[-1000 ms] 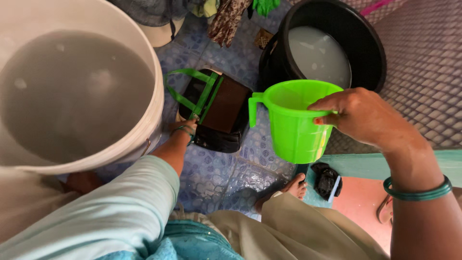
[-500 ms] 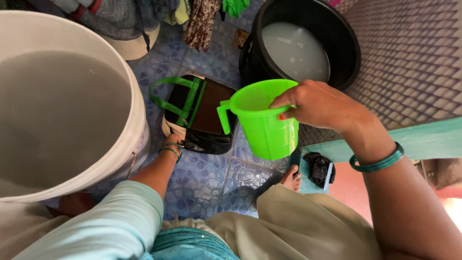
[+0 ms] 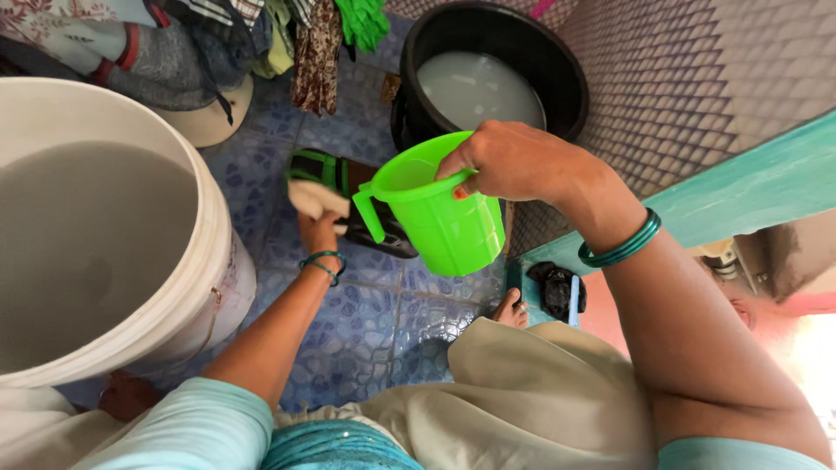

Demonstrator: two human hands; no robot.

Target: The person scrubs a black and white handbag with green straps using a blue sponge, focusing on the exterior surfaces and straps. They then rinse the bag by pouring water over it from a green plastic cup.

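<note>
My left hand (image 3: 319, 228) works low in a narrow tiled gap: white bucket (image 3: 196, 287) left, black tub (image 3: 407, 113) ahead, hanging clothes (image 3: 218, 43) above. The green jug (image 3: 444, 218) blocks the right side.

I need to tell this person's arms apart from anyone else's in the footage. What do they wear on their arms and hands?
Both hands are bare, no gloves. The left hand has thin green bangles at the wrist and a pale turquoise short sleeve further up. The right hand has stacked dark green bangles at the wrist; its upper arm is bare down to a turquoise sleeve edge.
</note>
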